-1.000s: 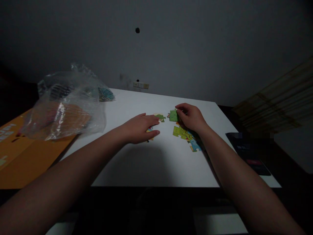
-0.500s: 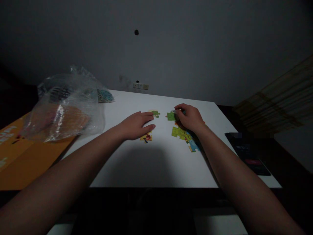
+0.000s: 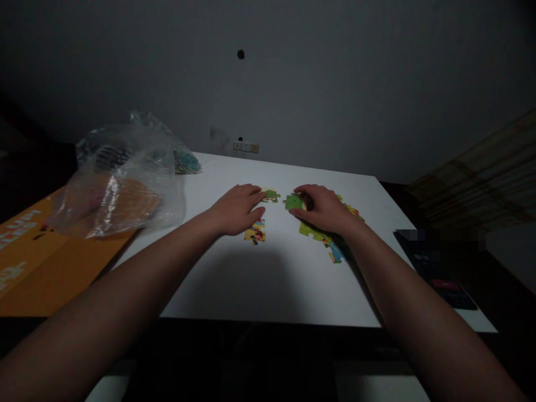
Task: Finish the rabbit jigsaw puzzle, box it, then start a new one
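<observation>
A white bench (image 3: pixel 268 279) carries everything, and both forearms stretch across it from the near edge. Far off to the left of the left hand, an orange cardboard sheet (image 3: pixel 54 268) lies partly under a crumpled clear plastic bag (image 3: pixel 121 178) with packets inside it. To the right of the right hand, at the bench's edge, sits a dark flat object (image 3: pixel 444 273); what it is cannot be told in this light.

The left hand (image 3: pixel 237 209) lies palm down and relaxed, fingers loosely spread, gripping nothing; its fingertips touch a small green-and-yellow piece (image 3: pixel 271 195) just beyond them. A yellow piece with red marks (image 3: pixel 256 231) lies just beside that hand's thumb side, on the near side of it.

The right hand (image 3: pixel 324 211) is curled, its thumb and fingertips pinching a green puzzle piece (image 3: pixel 294 201), which sticks out from the hand toward the left hand, in the gap between the two. The piece looks roughly square, so no clear long axis shows; it lies flat or nearly flat on the bench. The right hand is the one on it, while the left is close but apart. Under and nearer than the right hand's wrist, a joined cluster of pieces (image 3: pixel 324 237) runs diagonally toward the near right.
</observation>
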`<state>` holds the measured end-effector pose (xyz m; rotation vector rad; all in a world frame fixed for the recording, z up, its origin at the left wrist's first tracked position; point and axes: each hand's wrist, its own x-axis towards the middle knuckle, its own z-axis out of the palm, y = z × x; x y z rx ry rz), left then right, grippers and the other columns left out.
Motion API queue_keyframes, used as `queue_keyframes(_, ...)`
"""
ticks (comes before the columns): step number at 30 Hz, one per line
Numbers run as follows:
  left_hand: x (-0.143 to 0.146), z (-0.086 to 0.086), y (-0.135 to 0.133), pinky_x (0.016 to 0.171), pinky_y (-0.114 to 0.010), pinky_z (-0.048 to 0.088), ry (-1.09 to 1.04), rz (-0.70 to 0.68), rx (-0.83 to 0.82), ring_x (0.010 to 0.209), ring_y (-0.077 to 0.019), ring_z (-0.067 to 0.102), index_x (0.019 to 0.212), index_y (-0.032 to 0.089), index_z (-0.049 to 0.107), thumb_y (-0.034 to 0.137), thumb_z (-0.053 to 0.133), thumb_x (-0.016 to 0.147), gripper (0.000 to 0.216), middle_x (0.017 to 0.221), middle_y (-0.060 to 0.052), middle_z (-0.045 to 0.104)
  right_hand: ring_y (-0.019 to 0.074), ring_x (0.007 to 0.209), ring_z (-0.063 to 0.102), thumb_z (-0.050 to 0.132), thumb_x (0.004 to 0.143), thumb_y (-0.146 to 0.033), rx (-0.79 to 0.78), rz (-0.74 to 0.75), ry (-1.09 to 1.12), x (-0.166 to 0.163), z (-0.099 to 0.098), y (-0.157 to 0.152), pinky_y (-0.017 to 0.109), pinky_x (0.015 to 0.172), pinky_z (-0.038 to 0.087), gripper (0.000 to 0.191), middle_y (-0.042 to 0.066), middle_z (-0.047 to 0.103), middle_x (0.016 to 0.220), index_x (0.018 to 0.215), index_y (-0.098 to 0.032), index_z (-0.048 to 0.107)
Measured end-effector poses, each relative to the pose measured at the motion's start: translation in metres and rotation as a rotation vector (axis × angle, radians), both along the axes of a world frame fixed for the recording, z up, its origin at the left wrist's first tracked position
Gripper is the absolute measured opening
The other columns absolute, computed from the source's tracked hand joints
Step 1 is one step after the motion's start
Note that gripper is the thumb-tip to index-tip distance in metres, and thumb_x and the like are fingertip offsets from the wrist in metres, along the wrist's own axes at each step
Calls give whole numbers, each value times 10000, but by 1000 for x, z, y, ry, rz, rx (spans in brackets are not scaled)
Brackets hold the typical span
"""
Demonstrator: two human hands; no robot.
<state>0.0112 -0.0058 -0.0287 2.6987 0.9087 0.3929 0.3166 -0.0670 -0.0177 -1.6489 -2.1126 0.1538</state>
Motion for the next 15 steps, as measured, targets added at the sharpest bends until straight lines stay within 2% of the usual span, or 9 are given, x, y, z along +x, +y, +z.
queue_keyframes(3,1,0,-3,1335,-611,416,-24,9,10,1555,-429,572,1585,156,657,523,530,1080,637,1664,-244,622,320,949,738,876,930,-578,-20,46,92,-13,3,-5,504,906,613,411,119,783,1117,1177,-257,808)
queue_keyframes(7,5,-3,-7,1404,-640,308,-40,49,-45,1724,-475,368,1635,131,582,568,606,1047,733,1852,-268,403,297,886,708,868,952,-565,-23,111,76,-28,2,-6,463,821,575,337,103,744,1043,1081,-259,810)
queue_keyframes(9,6,-2,-7,1395,-647,318,-22,48,-60,1684,-475,428,1623,112,581,573,594,1049,736,1794,-280,484,293,880,703,876,952,-549,-27,124,64,-32,-1,-6,453,807,559,324,99,738,1024,1071,-254,815)
queue_keyframes(12,6,6,-8,1316,-602,433,4,9,-18,1495,-425,594,1550,107,649,531,525,1069,652,1575,-251,666,295,916,717,899,938,-540,-33,100,75,-34,-3,-6,446,825,557,341,102,765,1067,1101,-248,827)
queue_keyframes(15,4,17,-14,1232,-554,498,31,-1,9,1371,-384,632,1505,141,715,466,494,1063,592,1436,-208,699,304,945,735,913,925,-562,-62,50,99,-33,-2,-8,457,836,566,386,110,792,1115,1133,-244,843)
